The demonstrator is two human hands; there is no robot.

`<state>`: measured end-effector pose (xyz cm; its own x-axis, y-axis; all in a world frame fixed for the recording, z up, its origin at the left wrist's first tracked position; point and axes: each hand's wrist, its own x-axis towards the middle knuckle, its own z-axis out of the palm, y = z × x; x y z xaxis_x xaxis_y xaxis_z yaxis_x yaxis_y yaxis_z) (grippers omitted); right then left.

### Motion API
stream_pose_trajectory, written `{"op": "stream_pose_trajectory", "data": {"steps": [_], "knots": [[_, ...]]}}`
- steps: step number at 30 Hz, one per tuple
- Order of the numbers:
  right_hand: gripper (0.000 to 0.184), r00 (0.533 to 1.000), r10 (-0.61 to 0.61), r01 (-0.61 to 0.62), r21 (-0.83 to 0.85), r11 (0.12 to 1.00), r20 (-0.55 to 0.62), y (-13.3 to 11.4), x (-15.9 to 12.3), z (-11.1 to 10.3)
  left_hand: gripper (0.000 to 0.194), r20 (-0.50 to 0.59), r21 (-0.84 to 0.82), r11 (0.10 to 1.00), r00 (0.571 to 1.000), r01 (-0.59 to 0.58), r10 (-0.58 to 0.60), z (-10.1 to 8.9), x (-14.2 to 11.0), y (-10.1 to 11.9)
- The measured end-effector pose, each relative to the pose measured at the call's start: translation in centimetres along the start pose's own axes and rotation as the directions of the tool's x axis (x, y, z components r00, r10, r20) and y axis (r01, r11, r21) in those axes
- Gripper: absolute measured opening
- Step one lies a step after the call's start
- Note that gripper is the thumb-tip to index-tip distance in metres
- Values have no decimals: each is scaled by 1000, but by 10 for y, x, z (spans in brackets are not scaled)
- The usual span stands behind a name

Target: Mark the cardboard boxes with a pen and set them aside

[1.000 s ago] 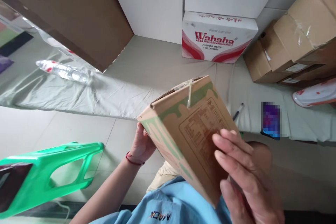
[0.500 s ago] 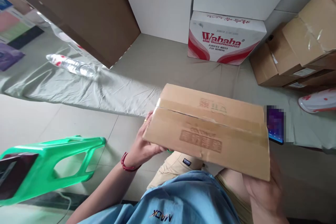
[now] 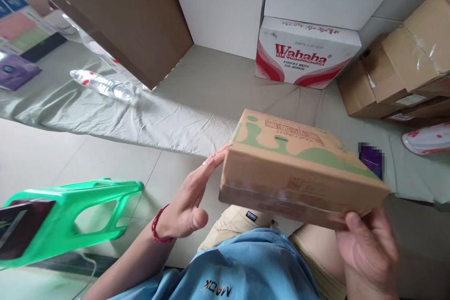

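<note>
A brown cardboard box (image 3: 277, 173) with green splash shapes and red print is held tilted above my lap. Its long taped side faces me, and the printed face slopes away. My right hand (image 3: 369, 241) grips the near right corner, thumb on the taped side and fingers behind the corner. At the box's left end, my left hand (image 3: 191, 197) is open, its outstretched fingers against the edge and its thumb well apart from the cardboard.
Beyond the box, a cloth-covered surface (image 3: 211, 89) bears a white-and-red water carton (image 3: 305, 54), a clear bottle (image 3: 101, 85), brown boxes (image 3: 404, 61) and a pixelated phone (image 3: 371, 159). To the left stands a green plastic stool (image 3: 130, 201) with a dark box (image 3: 28, 229) on it.
The box has turned over, so its printed face and long taped side now show. My left thumb has come off it, while my right hand has shifted its hold at the right end.
</note>
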<state>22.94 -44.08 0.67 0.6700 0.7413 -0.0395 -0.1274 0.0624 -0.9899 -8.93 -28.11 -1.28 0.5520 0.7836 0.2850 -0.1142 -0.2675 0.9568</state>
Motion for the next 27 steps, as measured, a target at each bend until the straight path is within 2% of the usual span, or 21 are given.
{"op": "stream_pose_trajectory", "data": {"steps": [3, 5, 7, 9, 10, 12, 13, 14, 15, 17, 19, 20, 21, 22, 24, 25, 26, 27], "knots": [[80, 987, -84, 101, -119, 988, 135, -2, -5, 1, 84, -115, -237, 967, 986, 89, -119, -2, -11, -16], [83, 967, -147, 190, -201, 961, 210, -1, -8, 1, 77, -191, -377, 912, 950, 163, -248, 1, -10, -19], [84, 926, -233, 320, -290, 902, 297, -1, -8, 5, 73, -246, -467, 856, 898, 220, -365, 5, -3, -18], [85, 835, -351, 511, -360, 781, 423, -4, -7, 13, 62, -280, -521, 805, 834, 284, -475, 8, 4, -18], [86, 762, -410, 617, -370, 695, 501, -7, -6, 19, 55, -283, -543, 776, 801, 320, -528, 9, 6, -19], [88, 586, -501, 794, -328, 512, 637, -16, -4, 35, 47, -251, -590, 707, 743, 391, -620, 10, 6, -23], [87, 511, -526, 847, -294, 443, 680, -20, -3, 43, 46, -220, -614, 670, 724, 418, -653, 10, 5, -26], [85, 460, -544, 878, -265, 400, 702, -25, -3, 50, 46, -190, -638, 637, 713, 433, -675, 10, 3, -29], [83, 433, -557, 892, -247, 379, 708, -29, -3, 56, 46, -169, -660, 612, 707, 436, -687, 9, 0, -32], [81, 421, -575, 898, -232, 375, 701, -33, -4, 61, 46, -166, -689, 593, 707, 415, -687, 10, -4, -36], [81, 440, -562, 883, -223, 413, 701, -31, -7, 55, 47, -200, -686, 618, 717, 384, -668, 12, -6, -37], [80, 482, -539, 854, -234, 465, 690, -29, -10, 50, 49, -226, -669, 647, 730, 365, -645, 13, -6, -36], [77, 559, -506, 796, -257, 548, 657, -26, -13, 43, 49, -255, -641, 687, 749, 342, -611, 13, -7, -34], [74, 663, -456, 701, -280, 656, 594, -22, -17, 36, 49, -285, -600, 735, 775, 315, -564, 14, -7, -32], [70, 875, -287, 402, -255, 879, 391, -15, -22, 25, 47, -313, -481, 835, 838, 267, -448, 16, -7, -24], [72, 941, -184, 242, -182, 953, 284, -12, -22, 21, 46, -303, -403, 881, 872, 249, -385, 16, -7, -19], [75, 976, -87, 105, -86, 991, 198, -9, -21, 17, 48, -281, -311, 922, 905, 230, -320, 17, -7, -13], [76, 991, -6, 5, 7, 1000, 131, -7, -18, 15, 53, -250, -208, 958, 936, 199, -249, 18, -7, -6]]}}
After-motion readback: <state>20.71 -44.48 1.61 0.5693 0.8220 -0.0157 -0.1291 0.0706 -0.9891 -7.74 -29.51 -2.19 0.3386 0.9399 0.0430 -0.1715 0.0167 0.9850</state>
